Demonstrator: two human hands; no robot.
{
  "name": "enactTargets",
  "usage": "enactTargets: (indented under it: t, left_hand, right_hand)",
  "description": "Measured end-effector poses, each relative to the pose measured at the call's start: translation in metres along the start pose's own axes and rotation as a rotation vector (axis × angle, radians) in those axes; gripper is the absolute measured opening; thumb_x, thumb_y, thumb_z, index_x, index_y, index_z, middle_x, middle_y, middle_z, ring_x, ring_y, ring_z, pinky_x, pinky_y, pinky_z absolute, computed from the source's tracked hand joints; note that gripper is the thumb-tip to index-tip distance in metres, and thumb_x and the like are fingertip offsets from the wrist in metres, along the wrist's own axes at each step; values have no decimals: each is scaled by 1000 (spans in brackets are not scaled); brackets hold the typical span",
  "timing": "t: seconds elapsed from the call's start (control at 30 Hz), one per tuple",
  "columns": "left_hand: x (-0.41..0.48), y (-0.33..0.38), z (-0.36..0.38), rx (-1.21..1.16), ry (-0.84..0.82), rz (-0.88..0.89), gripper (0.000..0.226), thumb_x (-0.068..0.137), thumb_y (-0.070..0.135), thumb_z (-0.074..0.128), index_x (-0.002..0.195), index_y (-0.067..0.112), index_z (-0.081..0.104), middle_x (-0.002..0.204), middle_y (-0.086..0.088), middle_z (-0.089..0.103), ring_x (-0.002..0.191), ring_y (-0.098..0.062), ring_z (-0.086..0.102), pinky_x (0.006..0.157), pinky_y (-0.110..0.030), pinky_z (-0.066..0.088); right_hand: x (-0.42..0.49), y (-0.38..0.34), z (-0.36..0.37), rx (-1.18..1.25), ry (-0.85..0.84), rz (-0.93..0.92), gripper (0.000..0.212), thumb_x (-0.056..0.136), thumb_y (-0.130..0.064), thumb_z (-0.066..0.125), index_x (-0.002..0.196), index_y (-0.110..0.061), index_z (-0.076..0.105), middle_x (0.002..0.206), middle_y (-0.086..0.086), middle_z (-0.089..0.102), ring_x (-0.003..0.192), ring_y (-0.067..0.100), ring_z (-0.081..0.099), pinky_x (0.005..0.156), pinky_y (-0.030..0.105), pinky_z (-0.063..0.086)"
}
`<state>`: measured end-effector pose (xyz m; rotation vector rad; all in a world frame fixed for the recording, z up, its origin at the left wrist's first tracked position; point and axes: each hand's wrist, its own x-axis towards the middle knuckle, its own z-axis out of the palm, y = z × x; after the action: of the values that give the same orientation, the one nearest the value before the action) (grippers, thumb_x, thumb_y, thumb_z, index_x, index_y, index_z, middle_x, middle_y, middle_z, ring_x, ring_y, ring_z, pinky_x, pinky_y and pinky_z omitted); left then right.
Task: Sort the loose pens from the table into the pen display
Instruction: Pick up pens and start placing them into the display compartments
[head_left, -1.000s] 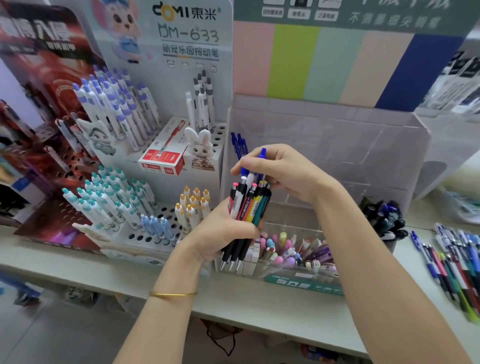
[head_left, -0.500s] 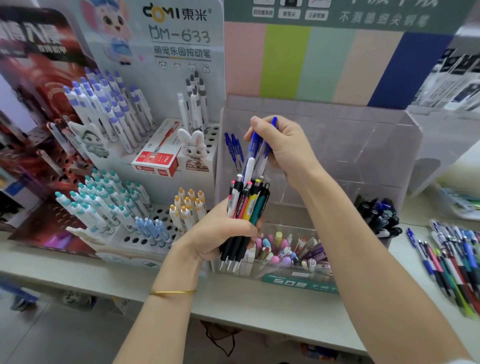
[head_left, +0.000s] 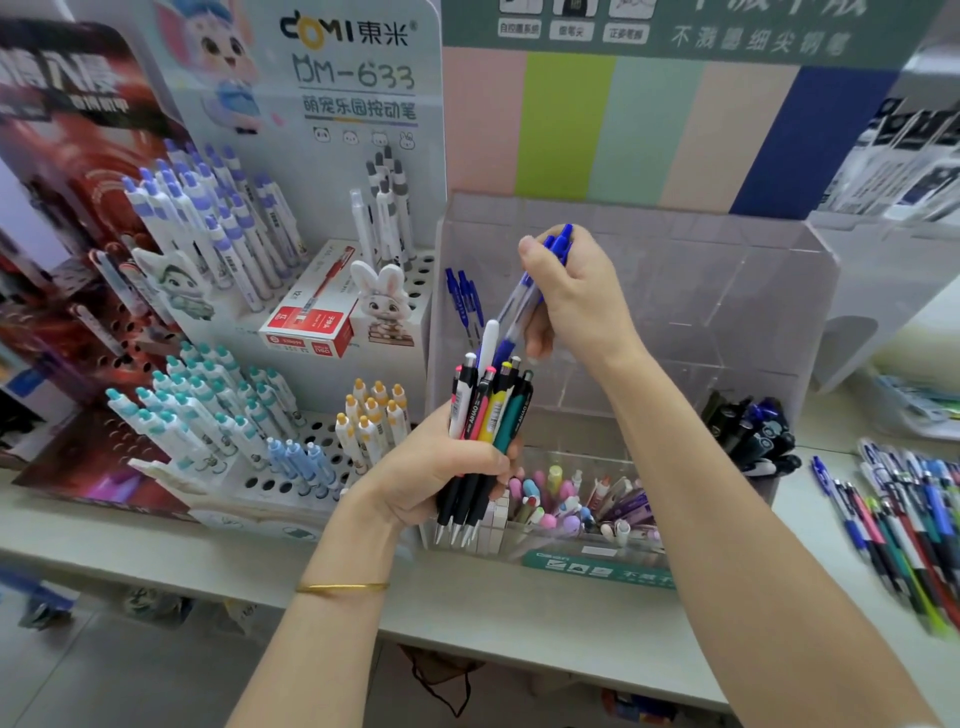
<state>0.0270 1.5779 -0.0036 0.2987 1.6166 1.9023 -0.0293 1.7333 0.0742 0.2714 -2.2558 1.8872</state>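
My left hand (head_left: 441, 467) grips a bundle of several pens (head_left: 485, 431) upright, tips down, in front of the clear acrylic pen display (head_left: 727, 291). My right hand (head_left: 576, 296) pinches two blue-capped clear pens (head_left: 524, 296) and holds them lifted above the bundle, their lower ends still near its tops. A few blue pens (head_left: 464, 299) stand in the display's left compartment. Its low front tray holds pastel pens (head_left: 561, 499). Loose pens (head_left: 904, 530) lie spread on the table at the right.
A white stepped rack (head_left: 291, 467) full of teal, purple and yellow pens stands to the left, with a red box (head_left: 317, 322) and a rabbit figure (head_left: 384, 306) on it. Dark pens (head_left: 753, 431) sit in a holder right of the display. The table edge (head_left: 519, 639) runs below.
My right hand has pulled the two blue pens up out of the bundle and raised them toward the display. My left hand has kept the bundle almost still.
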Motion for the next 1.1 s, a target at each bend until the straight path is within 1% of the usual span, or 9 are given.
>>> enactTargets:
  t: [0.2, 0.33, 0.47, 0.6, 0.77, 0.87, 0.93, 1.03, 1.1]
  left_hand:
    - [0, -3, -2, -78, -22, 4, 70, 57, 11, 71, 121, 3, 44, 80, -5, 55, 69, -14, 61, 58, -26, 49]
    - [0, -6, -6, -132, -3, 12, 69, 58, 10, 72, 121, 5, 44, 80, -5, 56, 68, -14, 57, 59, -28, 49]
    - [-2, -6, -7, -164, 0, 24, 69, 58, 9, 72, 121, 5, 44, 81, -5, 57, 68, -16, 59, 60, -28, 51]
    - [-5, -6, -8, -185, 29, 39, 69, 58, 10, 73, 121, 6, 45, 83, -6, 58, 69, -16, 61, 60, -28, 52]
    - [-8, -7, -12, -209, 79, 72, 73, 60, 9, 76, 126, 7, 44, 87, -8, 59, 72, -17, 61, 63, -28, 52]
    - [-8, -8, -11, -217, 120, 77, 68, 65, 1, 73, 127, 6, 45, 87, -7, 61, 74, -17, 63, 65, -29, 53]
    - [-8, -6, -10, -226, 158, 97, 64, 68, 1, 69, 127, 4, 45, 87, -6, 62, 74, -16, 63, 66, -28, 53]
    - [-5, 0, -1, -208, 238, 176, 60, 69, 4, 69, 125, 4, 48, 87, -5, 64, 78, -16, 64, 70, -29, 54]
    - [0, 7, 8, -173, 338, 257, 51, 72, 5, 71, 120, 7, 53, 88, -3, 67, 84, -18, 66, 76, -31, 54]
  right_hand:
    - [8, -4, -11, 71, 252, -80, 21, 100, -22, 46, 82, -17, 37, 52, 1, 50, 32, 20, 51, 30, 23, 34]
    - [6, -3, -7, -111, 345, -279, 22, 100, -22, 48, 82, -26, 37, 57, 2, 51, 38, 18, 56, 36, 27, 41]
    - [10, 2, 11, -388, 263, -370, 16, 99, -25, 48, 88, -18, 38, 54, -6, 51, 47, 23, 60, 47, 40, 49]
    - [21, 9, 24, -657, 89, -209, 22, 99, -29, 48, 89, -12, 41, 63, 0, 50, 63, 28, 54, 60, 40, 45]
    - [28, 20, 37, -763, -71, 23, 24, 91, -22, 59, 75, -15, 42, 70, 0, 45, 73, 25, 49, 63, 36, 41]
    - [23, 16, 32, -648, -91, 65, 29, 84, -27, 69, 97, -8, 52, 85, 3, 55, 78, 20, 54, 65, 32, 46]
    - [8, 12, 21, -455, -10, 62, 33, 86, -27, 68, 108, -10, 52, 94, 4, 59, 81, 20, 62, 67, 34, 55]
    - [-26, 14, 2, -179, 192, 97, 13, 94, -20, 57, 102, -11, 52, 92, 8, 63, 68, 16, 67, 59, 28, 57]
    - [-52, 24, 2, 25, 205, 277, 18, 99, -23, 48, 106, -8, 54, 92, 10, 64, 69, 15, 67, 63, 29, 59]
